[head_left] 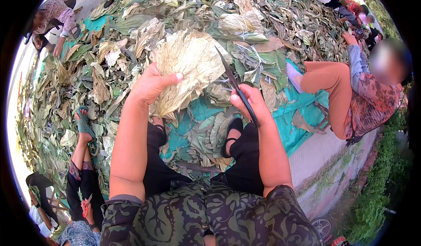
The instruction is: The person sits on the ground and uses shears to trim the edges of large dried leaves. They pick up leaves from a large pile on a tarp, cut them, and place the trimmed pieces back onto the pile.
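My left hand [151, 84] grips a large, pale yellow dried leaf [190, 62], thumb on top and the other fingers hidden beneath. The leaf is broad, wrinkled and fan-shaped, perhaps several layers thick. In my right hand [255, 105] is a pair of black-handled scissors [229, 70]. Their dark blades point up and to the left, close by the leaf's right edge, and look nearly closed. Beyond my hands lies a bundle of greenish leaves [250, 62] tied with white string.
Dried leaves [184, 16] cover the ground in a wide heap, over a teal sheet [296, 119]. A person in brown trousers [329, 81] sits at my right. Another person's sandalled foot [84, 125] rests at my left, near red-handled scissors [85, 205]. Other people sit farther off.
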Motion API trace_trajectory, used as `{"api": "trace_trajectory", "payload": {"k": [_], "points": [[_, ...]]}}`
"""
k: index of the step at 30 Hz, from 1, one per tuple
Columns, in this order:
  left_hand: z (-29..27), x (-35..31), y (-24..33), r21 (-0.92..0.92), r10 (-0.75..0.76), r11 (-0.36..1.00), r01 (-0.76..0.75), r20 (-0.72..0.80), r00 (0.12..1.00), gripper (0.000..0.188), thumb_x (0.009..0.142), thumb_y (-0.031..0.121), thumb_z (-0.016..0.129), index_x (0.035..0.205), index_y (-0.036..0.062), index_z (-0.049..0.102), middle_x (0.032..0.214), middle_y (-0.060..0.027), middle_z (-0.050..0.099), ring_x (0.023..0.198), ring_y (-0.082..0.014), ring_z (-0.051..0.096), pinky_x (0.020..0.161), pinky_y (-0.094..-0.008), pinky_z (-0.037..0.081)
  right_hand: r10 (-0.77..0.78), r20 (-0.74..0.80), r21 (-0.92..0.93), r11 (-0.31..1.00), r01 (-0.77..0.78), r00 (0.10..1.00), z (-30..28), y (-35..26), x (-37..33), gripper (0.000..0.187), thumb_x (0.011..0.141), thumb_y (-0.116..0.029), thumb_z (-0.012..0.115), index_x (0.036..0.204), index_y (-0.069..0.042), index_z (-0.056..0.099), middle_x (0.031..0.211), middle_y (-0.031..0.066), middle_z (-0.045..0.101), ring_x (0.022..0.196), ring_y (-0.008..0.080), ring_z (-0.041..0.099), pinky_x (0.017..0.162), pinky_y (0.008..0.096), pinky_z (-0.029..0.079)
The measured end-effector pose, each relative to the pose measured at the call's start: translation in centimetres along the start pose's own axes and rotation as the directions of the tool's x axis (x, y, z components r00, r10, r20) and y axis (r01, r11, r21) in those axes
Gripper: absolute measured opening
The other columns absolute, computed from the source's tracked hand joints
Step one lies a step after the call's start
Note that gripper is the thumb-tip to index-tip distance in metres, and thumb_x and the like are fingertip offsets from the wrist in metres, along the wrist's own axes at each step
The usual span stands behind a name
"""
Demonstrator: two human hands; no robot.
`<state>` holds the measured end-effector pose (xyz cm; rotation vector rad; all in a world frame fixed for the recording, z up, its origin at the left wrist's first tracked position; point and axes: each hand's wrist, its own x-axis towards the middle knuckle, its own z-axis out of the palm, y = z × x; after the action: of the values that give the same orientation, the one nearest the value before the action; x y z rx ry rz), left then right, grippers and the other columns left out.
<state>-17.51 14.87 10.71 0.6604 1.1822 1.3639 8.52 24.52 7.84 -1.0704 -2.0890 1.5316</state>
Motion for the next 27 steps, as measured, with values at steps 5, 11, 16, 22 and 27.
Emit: {"api": "trace_trajectory", "payload": {"k": [5,11,16,22,27], "points": [[0.0,-0.2,0.1,0.069,-0.036,0.997,0.03,0.087,0.996,0.044,0.069,0.002,0.068,0.11,0.0005,0.053,0.101,-0.0071,0.061,0.09,-0.0145,0.058,0.082,-0.0286,0.044,-0.08,-0.039,-0.003,0.997,0.08,0.996,0.2,0.0,0.1,0.049,0.069,-0.046,0.067,0.063,-0.002,0.047,0.054,-0.0008,0.038,0.053,0.0094,0.035,0.047,0.0261,0.032],[0.0,-0.1,0.3,0.007,-0.009,1.0,0.008,0.056,0.998,0.042,0.07,0.004,0.067,0.11,0.0001,0.053,0.101,-0.0068,0.061,0.088,-0.0137,0.058,0.081,-0.0283,0.045,0.031,-0.042,0.026,0.999,-0.03,0.999,-0.3,-0.3,-0.1,0.046,0.067,-0.041,0.071,0.062,-0.001,0.047,0.054,-0.0011,0.04,0.053,0.0089,0.036,0.046,0.0262,0.032],[-0.3,0.1,0.3,-0.029,0.021,0.999,-0.021,0.015,1.0,0.04,0.07,0.005,0.068,0.107,-0.0005,0.055,0.099,-0.0068,0.061,0.087,-0.0137,0.059,0.08,-0.0286,0.045,0.022,0.032,-0.053,0.998,-0.02,0.999,-0.7,-0.6,-0.3,0.042,0.07,-0.041,0.069,0.071,-0.002,0.053,0.061,-0.0049,0.042,0.058,0.006,0.039,0.051,0.0213,0.034],[-0.2,-0.1,0.2,0.122,-0.002,0.992,-0.008,0.082,0.997,0.039,0.072,0.004,0.063,0.109,0.0009,0.054,0.097,-0.004,0.061,0.086,-0.0107,0.057,0.079,-0.0258,0.043,-0.08,0.056,-0.094,0.992,0.085,0.995,-0.4,0.4,-0.1,0.044,0.069,-0.042,0.069,0.075,-0.001,0.054,0.061,-0.0027,0.045,0.058,0.0071,0.042,0.053,0.0221,0.037],[-0.2,-0.2,0.3,0.144,-0.028,0.989,0.016,0.084,0.996,0.038,0.073,0.005,0.063,0.109,0.0012,0.054,0.096,-0.0034,0.061,0.084,-0.0101,0.057,0.078,-0.0249,0.044,0.014,0.077,-0.128,0.992,-0.004,0.997,-0.6,-0.1,-0.2,0.043,0.069,-0.042,0.069,0.073,-0.002,0.053,0.062,-0.0025,0.046,0.057,0.0067,0.041,0.051,0.0219,0.036]]}}
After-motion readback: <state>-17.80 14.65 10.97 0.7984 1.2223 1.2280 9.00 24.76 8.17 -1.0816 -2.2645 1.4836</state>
